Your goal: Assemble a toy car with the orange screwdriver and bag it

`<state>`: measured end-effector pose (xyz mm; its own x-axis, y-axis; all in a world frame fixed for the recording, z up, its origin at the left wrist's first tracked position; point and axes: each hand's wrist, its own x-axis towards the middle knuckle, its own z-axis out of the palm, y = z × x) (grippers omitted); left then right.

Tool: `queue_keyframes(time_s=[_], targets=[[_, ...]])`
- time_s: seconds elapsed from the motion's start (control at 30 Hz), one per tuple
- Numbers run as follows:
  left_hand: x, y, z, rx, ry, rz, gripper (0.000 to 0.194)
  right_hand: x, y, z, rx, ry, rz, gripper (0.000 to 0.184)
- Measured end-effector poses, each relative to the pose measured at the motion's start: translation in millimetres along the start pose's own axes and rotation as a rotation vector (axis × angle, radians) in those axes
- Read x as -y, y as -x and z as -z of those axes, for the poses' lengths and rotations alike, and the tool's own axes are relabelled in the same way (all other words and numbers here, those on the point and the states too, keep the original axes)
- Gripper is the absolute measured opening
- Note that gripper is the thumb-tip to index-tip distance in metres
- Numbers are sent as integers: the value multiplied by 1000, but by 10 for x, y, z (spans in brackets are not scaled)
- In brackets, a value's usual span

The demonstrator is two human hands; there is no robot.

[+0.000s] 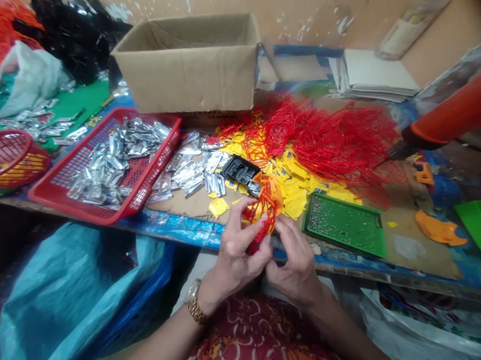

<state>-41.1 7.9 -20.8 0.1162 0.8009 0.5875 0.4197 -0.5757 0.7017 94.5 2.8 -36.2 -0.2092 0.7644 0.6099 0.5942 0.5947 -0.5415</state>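
My left hand [239, 250] and my right hand [293, 258] meet at the table's front edge, both closed on a red plastic lattice part [261, 214] joined to an orange piece [273, 191]. The left hand's fingers pinch the lattice from the left and the right hand grips it from below on the right. A gold watch [194, 302] is on my left wrist. Just beyond the hands lie a black plastic part [240, 172], yellow plastic pieces [295, 185] and a heap of red lattice parts [331, 136].
A red basket [63, 182] holds several silvery parts, with more loose ones [191, 169] beside it. A green perforated tray [344, 222] lies right of my hands. A cardboard box [190, 63] stands behind. A blue sack [68, 299] hangs at lower left. An orange tube [452, 115] juts in from the right.
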Motion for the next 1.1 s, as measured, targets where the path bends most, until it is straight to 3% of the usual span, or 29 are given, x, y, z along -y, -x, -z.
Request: queue_keyframes(time_s=[0.17, 0.5, 0.83, 1.1], targets=[[-13, -23, 6, 8, 46, 28, 26, 25, -17, 10, 3, -30, -26, 42], [31, 67, -81, -122, 196, 321, 16, 126, -38, -37, 104, 142, -31, 43], [101, 171, -125, -192, 325, 595, 27, 205, -67, -21, 110, 235, 21, 46], [13, 88, -86, -263, 629, 817, 22, 224, -185, 89, 124, 65, -98, 43]])
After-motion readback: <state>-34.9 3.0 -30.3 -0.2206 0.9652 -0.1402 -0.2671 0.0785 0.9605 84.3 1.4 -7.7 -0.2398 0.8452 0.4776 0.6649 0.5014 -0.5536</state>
